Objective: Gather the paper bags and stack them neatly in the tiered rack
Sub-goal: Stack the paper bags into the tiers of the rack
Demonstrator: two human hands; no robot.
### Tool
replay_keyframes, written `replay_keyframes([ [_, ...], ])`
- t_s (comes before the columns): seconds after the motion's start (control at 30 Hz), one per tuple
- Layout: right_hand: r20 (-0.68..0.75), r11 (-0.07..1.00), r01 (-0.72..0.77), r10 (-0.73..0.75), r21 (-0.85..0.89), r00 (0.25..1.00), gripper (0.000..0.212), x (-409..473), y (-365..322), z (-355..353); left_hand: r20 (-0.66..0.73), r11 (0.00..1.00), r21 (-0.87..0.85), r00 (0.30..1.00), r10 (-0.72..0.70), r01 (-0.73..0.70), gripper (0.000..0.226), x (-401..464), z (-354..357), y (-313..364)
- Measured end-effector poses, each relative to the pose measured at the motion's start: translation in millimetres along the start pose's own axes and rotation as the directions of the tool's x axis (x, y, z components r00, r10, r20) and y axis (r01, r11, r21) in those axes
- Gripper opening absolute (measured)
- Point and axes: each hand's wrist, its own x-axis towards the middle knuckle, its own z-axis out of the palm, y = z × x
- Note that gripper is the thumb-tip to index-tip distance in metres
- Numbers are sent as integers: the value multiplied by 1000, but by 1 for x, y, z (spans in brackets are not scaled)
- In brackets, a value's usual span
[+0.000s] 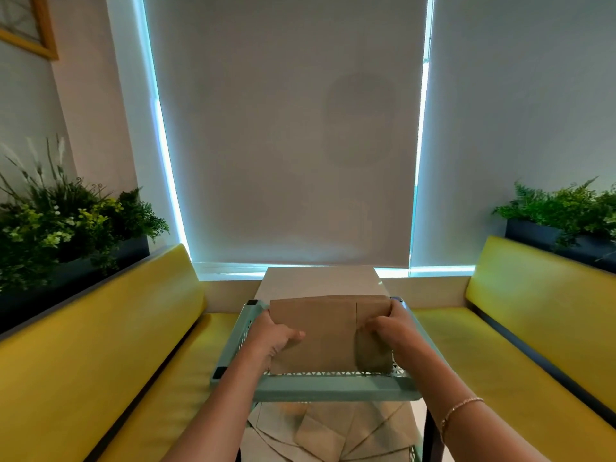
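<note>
between both hands, paper bags lying in rack; left hand, right hand gripping edges, squaring stack.

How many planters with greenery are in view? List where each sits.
2: one planter behind the left yellow bench, one planter behind the right bench. Others may lie outside the frame.

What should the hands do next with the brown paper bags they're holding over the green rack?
Probably lower them flat into the top tier. The left hand and right hand grip the paper bags by both ends, just above the rack. The bags already look squared with its front rim, so setting them down and letting go seems the natural move.
</note>
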Motion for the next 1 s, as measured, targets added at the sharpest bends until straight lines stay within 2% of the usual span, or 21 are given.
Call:
replay_keyframes([
  [0.07,-12,998,49,-49,-29,999,42,1,-4,-3,6,992,123,1000,-12,11,70,0,-2,-1],
  [0.17,73,963,170,-159,-209,985,38,2,-15,-14,47,960,278,999,28,-40,46,-10,-10,7],
  [0.3,293,849,293,-173,-440,940,25,0,-45,-28,57,880,379,956,288,-287,43,-30,-23,52],
  [0.37,322,761,345,-188,-549,928,16,1,-52,-24,92,819,396,905,414,-415,35,-43,-22,84],
  [0.4,321,752,352,-195,-558,927,15,1,-52,-19,111,808,360,881,460,-467,30,-48,-20,97],
  [0.47,302,868,288,-171,-403,938,19,0,-45,-9,99,768,307,822,561,-562,26,-57,-15,120],
  [0.53,260,977,144,-99,-160,961,27,-2,-34,-2,-15,725,253,747,665,-640,28,-59,-12,130],
  [0.57,237,996,72,-56,-59,970,27,-2,-28,1,-82,734,184,734,674,-654,37,-58,-12,129],
  [0.6,216,1000,10,-16,29,976,26,0,-21,3,-127,762,92,752,647,-641,54,-54,-11,123],
  [0.63,195,994,-33,12,107,981,26,0,-15,4,-125,809,16,801,585,-588,73,-50,-9,114],
  [0.7,152,975,-79,48,207,987,29,0,-7,8,8,913,13,913,408,-408,102,-42,1,86],
  [0.73,141,973,-89,60,213,988,30,-1,-5,10,102,948,42,945,311,-317,108,-39,8,70],
  [0.77,141,976,-98,71,197,987,30,-3,-3,13,179,969,65,958,223,-238,107,-38,15,56],
  [0.83,168,987,-113,93,115,981,28,-7,-3,18,223,980,110,965,141,-168,83,-35,28,32],
  [0.9,179,994,-107,98,36,979,28,-8,-5,23,173,967,172,972,159,-189,57,-32,36,19],
  [1.0,137,998,-67,63,21,988,30,-7,-8,27,108,947,255,979,172,-194,42,-27,38,21],
])
